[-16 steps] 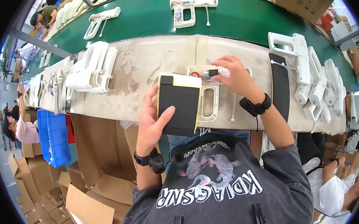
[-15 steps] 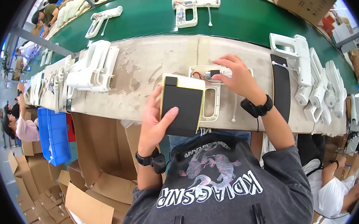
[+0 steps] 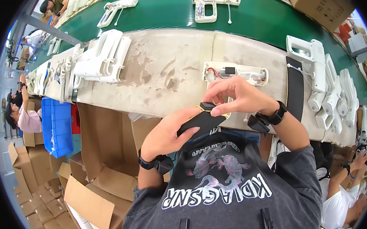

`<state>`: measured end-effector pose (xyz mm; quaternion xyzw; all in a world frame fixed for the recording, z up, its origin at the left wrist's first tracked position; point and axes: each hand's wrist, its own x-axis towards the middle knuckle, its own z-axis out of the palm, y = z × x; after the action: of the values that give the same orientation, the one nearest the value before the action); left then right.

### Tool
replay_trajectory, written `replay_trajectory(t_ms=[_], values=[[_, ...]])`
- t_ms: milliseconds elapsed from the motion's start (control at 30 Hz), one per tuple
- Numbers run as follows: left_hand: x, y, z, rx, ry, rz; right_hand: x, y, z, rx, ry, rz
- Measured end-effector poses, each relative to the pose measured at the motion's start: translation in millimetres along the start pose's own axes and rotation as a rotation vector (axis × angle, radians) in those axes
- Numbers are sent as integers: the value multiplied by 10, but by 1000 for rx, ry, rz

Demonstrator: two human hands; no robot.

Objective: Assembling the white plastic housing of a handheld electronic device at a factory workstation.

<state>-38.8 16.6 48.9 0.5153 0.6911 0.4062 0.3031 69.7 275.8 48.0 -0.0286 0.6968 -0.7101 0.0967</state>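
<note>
My left hand [image 3: 167, 130] holds a stack of black foam pads with yellowish backing [image 3: 209, 122], tilted low in front of my chest. At the stack's upper edge sits a small black foam piece [image 3: 208, 106]. My right hand [image 3: 239, 95] pinches at that small piece with thumb and fingertips; whether it has come off the stack I cannot tell. Just beyond my right hand, an open white gun-shaped housing [image 3: 251, 73] lies on the bench, with a small black-and-silver motor [image 3: 230, 71] and red wires inside. My right hand hides part of its handle.
White housing shells [image 3: 100, 63] are piled on the bench at left. Assembled white gun-shaped units [image 3: 317, 70] lie at right beside a black strip [image 3: 295, 86]. Behind runs a green conveyor [image 3: 164, 12] carrying more housings. A blue bin [image 3: 57, 128] and cardboard boxes [image 3: 105, 140] stand at left below.
My right hand has left the motor in the housing and come down to the foam stack's edge. My left hand has lowered and tilted the stack. The view has shifted slightly.
</note>
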Motion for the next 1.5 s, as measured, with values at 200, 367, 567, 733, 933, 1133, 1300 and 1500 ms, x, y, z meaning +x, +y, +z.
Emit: replay_trajectory(t_ms=[200,367,567,733,933,1133,1300,1500], values=[[-278,-59,-205,-312,-167,-144,-31,-62,-271,-485,210,-223],[-215,-189,-352,-603,407,-142,21,366,-219,-809,142,-235],[701,-852,-659,-635,534,-121,82,519,-42,-803,39,-223],[1027,-1434,-477,163,513,-295,100,544,-32,-795,7,-170],[838,-1111,-437,381,642,-231,91,519,-113,-758,2,-167],[542,-724,-667,268,670,-258,80,324,-155,-653,48,-128],[443,-748,-1185,497,840,-6,-208,257,-220,-588,309,-82],[550,-1391,-2255,932,919,-163,-579,225,-194,-633,394,-39]])
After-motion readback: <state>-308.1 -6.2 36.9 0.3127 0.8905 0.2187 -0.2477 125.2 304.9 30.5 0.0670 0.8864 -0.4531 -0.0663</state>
